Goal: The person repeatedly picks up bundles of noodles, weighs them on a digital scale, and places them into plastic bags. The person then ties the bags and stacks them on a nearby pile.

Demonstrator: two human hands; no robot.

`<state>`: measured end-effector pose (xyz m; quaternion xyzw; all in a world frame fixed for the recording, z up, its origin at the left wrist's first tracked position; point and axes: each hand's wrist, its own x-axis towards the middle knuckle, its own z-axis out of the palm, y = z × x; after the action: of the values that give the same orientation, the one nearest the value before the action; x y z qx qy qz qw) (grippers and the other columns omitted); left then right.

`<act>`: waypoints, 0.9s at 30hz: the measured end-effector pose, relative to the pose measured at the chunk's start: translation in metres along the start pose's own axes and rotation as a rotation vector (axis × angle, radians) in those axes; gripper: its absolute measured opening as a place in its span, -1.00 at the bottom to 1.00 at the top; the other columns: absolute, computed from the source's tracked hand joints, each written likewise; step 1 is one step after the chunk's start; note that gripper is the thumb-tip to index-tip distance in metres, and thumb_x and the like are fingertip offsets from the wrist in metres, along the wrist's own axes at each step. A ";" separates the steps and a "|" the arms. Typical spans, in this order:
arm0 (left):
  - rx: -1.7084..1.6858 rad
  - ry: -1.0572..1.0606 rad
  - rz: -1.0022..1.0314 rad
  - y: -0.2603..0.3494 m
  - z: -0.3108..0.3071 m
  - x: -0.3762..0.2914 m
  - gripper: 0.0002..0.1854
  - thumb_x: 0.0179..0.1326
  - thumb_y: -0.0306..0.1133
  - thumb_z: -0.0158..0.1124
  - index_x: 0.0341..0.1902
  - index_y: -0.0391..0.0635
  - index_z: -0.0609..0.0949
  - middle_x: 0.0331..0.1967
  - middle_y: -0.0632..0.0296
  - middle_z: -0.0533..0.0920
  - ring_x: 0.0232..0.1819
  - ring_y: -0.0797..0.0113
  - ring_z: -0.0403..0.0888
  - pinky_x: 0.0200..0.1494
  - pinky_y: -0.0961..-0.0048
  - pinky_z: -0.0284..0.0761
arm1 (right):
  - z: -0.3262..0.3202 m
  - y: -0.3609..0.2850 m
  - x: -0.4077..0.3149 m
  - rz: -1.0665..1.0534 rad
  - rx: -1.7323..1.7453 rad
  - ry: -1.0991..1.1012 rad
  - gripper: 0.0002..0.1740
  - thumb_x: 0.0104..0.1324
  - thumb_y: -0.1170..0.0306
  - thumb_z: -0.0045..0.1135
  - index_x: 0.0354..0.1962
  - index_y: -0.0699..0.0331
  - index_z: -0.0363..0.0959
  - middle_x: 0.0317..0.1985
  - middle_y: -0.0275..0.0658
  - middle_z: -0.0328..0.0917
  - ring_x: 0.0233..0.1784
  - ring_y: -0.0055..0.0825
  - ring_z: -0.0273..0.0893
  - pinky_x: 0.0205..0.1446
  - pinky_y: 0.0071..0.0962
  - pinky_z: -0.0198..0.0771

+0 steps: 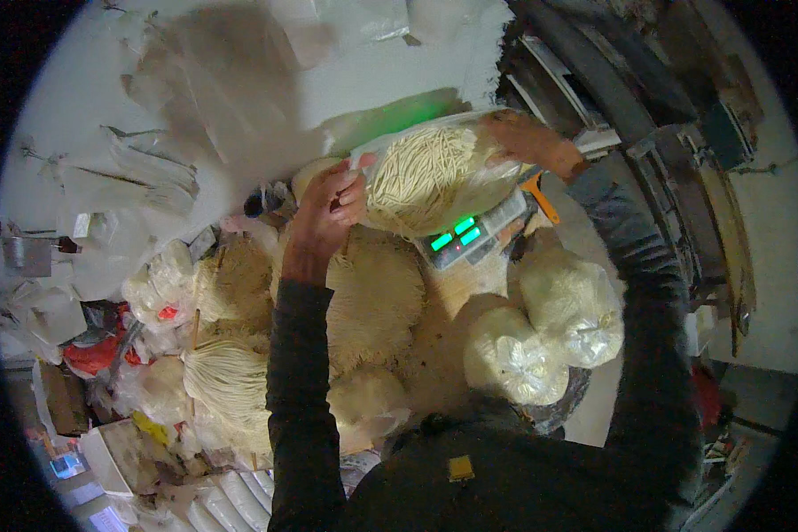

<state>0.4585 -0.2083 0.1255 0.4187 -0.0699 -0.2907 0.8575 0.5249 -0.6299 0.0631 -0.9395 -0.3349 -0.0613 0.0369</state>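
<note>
A clear plastic bag of pale noodles [422, 174] lies tilted over a digital scale [449, 256], whose lit green display faces me. My left hand [334, 196] has its fingers curled on the bag's left edge. At the opposite end, my right hand [535, 143] grips the bag, with its fingertips partly hidden by the plastic. Most of the scale's weighing platform is covered by the bag. An orange-handled scraper [540, 199] rests just right of the scale, below my right wrist.
Two tied bags of noodles [519, 359] sit at the right of the work surface. Loose noodle heaps [372, 299] spread across the middle, and noodles hang over a stick [223, 379] at left. A white wall [253, 126] rises behind. Stacked boards [638, 133] stand far right.
</note>
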 end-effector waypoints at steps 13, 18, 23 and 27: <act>0.098 0.051 0.023 0.005 0.026 -0.041 -0.46 0.43 -0.27 0.15 0.36 -0.36 0.41 -0.53 0.48 0.31 -0.60 0.65 0.13 -0.59 0.63 0.08 | -0.205 -0.134 -0.137 -0.414 -0.217 -0.099 -0.46 0.37 -0.12 0.10 -0.39 0.22 0.58 -0.39 -0.15 0.58 -0.20 -0.11 0.60 -0.02 -0.08 0.49; -0.433 -0.268 -0.415 0.084 0.119 -0.100 -0.48 0.36 -0.18 0.15 0.40 0.09 0.57 -0.02 0.23 0.75 -0.23 0.25 0.62 0.07 0.27 0.50 | -0.272 -0.187 -0.220 0.010 -0.105 -0.261 -0.44 0.39 -0.09 0.17 -0.42 0.29 0.61 -0.36 -0.08 0.60 -0.23 -0.06 0.58 -0.12 -0.05 0.47; -0.411 -0.606 -0.646 0.028 0.241 -0.131 -0.31 0.43 -0.11 0.09 0.47 -0.33 0.26 -0.05 0.15 0.65 -0.36 0.42 0.44 -0.22 0.47 0.37 | -0.328 -0.244 -0.351 0.191 -0.035 -0.228 -0.61 0.46 0.24 0.22 -0.52 0.31 0.53 -0.58 -0.20 0.46 -0.55 -0.30 0.40 -0.35 -0.24 0.39; -0.520 -0.503 -0.867 -0.105 0.320 -0.181 -0.30 0.44 -0.12 0.12 0.40 -0.51 0.29 -0.35 0.24 0.46 -0.51 0.57 0.28 -0.49 0.59 0.21 | -0.320 -0.339 -0.515 0.675 -0.166 -0.047 -0.61 0.36 0.22 0.28 -0.52 0.37 0.54 -0.58 -0.03 0.44 -0.50 -0.06 0.41 -0.33 -0.12 0.32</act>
<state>0.1478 -0.3744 0.2727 0.1018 -0.0196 -0.7149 0.6915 -0.1146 -0.7243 0.3176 -0.9983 0.0003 -0.0509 -0.0293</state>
